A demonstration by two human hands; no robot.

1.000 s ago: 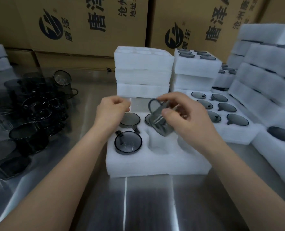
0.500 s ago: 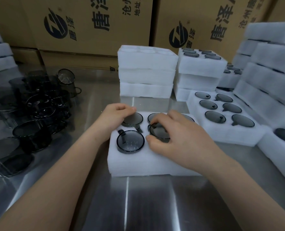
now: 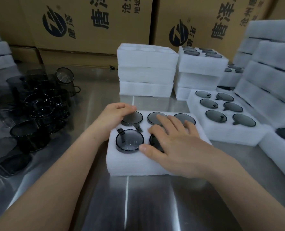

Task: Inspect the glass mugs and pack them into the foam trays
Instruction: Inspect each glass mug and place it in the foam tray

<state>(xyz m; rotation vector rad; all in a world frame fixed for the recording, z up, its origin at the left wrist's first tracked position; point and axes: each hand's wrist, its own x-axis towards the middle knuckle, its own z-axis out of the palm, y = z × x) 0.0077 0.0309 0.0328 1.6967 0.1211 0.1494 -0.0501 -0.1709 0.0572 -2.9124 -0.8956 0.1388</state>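
A white foam tray [image 3: 126,164] lies in front of me on the steel table. Smoky glass mugs sit upside down in it: one at the front left [image 3: 129,140], and three along the back [image 3: 134,118], [image 3: 153,117], [image 3: 183,117]. My right hand [image 3: 175,144] lies flat with spread fingers over the front-middle mug [image 3: 153,141], pressing on it and hiding most of it. With its fingers curled, my left hand [image 3: 115,115] rests on the tray's back-left corner and touches the back-left mug.
Several loose dark mugs [image 3: 35,104] crowd the table at the left. Behind the tray stands a stack of empty foam trays [image 3: 146,72], with a filled stack [image 3: 202,67] beside it. A filled tray [image 3: 230,135] and more foam stacks [image 3: 272,72] stand at the right. Cardboard boxes [image 3: 88,22] line the back.
My right hand carried a mug down from above the tray into the front-middle slot, then flattened over it. My left hand has stayed at the tray's back-left corner.
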